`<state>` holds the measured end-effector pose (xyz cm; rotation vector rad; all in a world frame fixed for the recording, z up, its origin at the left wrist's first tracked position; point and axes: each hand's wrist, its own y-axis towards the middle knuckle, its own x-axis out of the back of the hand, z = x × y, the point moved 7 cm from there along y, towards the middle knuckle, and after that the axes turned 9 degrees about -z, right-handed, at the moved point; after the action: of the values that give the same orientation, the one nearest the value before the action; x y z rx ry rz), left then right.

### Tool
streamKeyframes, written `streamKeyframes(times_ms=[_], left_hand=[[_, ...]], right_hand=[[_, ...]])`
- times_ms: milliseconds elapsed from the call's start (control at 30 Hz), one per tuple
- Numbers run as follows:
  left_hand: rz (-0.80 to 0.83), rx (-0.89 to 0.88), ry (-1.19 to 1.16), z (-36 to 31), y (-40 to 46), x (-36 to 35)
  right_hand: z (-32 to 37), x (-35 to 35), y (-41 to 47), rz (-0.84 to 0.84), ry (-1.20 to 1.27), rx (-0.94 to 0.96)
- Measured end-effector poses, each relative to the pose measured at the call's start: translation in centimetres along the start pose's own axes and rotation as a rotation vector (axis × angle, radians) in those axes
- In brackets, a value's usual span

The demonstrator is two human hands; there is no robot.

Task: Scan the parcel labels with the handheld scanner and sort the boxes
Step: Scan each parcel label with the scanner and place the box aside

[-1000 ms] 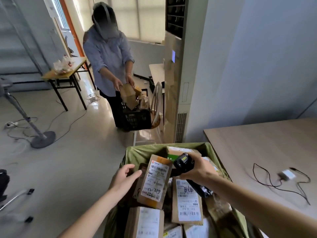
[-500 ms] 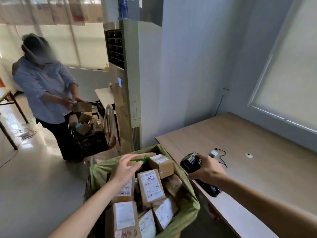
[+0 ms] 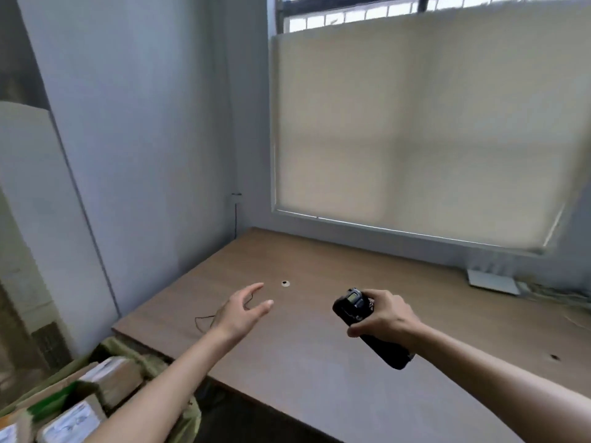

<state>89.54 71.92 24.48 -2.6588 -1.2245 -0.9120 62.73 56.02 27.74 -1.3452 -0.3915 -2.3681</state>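
My right hand (image 3: pixel 385 318) grips a black handheld scanner (image 3: pixel 355 310) over the wooden table (image 3: pixel 319 362); its small screen faces up. Held above the table's left part, my left hand (image 3: pixel 243 310) is empty with fingers spread. Several cardboard parcels with white labels (image 3: pixel 96 388) lie in a green sack (image 3: pixel 188 420) at the bottom left, beside the table's near corner. Neither hand touches a parcel.
A thin black cable (image 3: pixel 204 321) lies on the table under my left wrist. A white flat device (image 3: pixel 492 281) with wires sits at the back right under the blinded window (image 3: pixel 415 123). A tall white air conditioner (image 3: pixel 28 219) stands at the left.
The view has swung right, away from the sack and the other person, onto the table. My left hand has left the parcels and now hovers empty over the table. The scanner stays in my right hand.
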Motion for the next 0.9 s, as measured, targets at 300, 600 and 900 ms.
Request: streamKeyframes(times_ms=[300, 600, 900], left_hand=[[0.386, -0.245, -0.057, -21.5, -6.4, -29.4], [0.601, -0.312, -0.087, -34.2, -13.4, -52.6], [0.777, -0.335, -0.057, -41.3, -15.0, -71.0]], right_hand=[[-26.1, 15.3, -2.5, -0.138, -0.04, -0.312], [-49.7, 27.0, -7.2, -0.194, -0.123, -0.574], [-66.5, 31.2, -7.1, -0.302, -0.057, -0.782]])
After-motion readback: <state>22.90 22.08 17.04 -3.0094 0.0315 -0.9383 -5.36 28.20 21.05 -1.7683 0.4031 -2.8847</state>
